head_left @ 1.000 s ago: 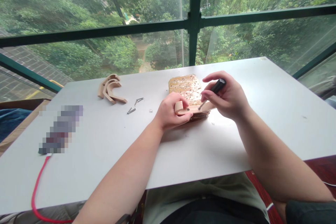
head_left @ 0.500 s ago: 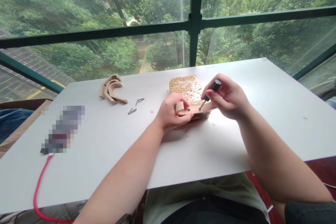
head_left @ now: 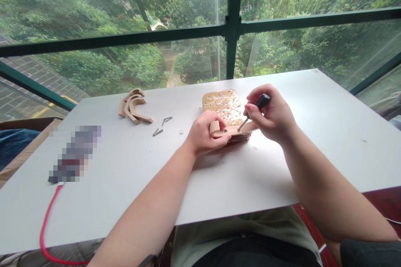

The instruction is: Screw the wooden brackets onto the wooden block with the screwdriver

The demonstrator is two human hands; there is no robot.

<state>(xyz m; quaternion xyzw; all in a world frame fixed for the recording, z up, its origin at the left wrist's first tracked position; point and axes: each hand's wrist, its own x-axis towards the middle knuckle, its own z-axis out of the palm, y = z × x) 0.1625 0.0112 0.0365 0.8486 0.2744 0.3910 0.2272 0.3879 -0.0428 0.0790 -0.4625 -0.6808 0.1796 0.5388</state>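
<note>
My left hand is closed around the left end of a curved wooden hook, pinning it on a thick, tape-covered block. A dark screw shows in the wood close to my left fingers. My right hand grips the black handle of a screwdriver. The tool leans, and its metal tip meets the hook at a second screw spot near the middle. The hook's right end is partly hidden behind my right fingers.
Several similar curved wooden hooks lie at the back left of the white table. Several loose screws and a small clear ring rest nearer my left hand. A pixelated device with a red cable lies at the left.
My right hand has shifted slightly right and up, and the screwdriver's handle leans further right while its tip stays on the hook. My left hand has not visibly moved.
</note>
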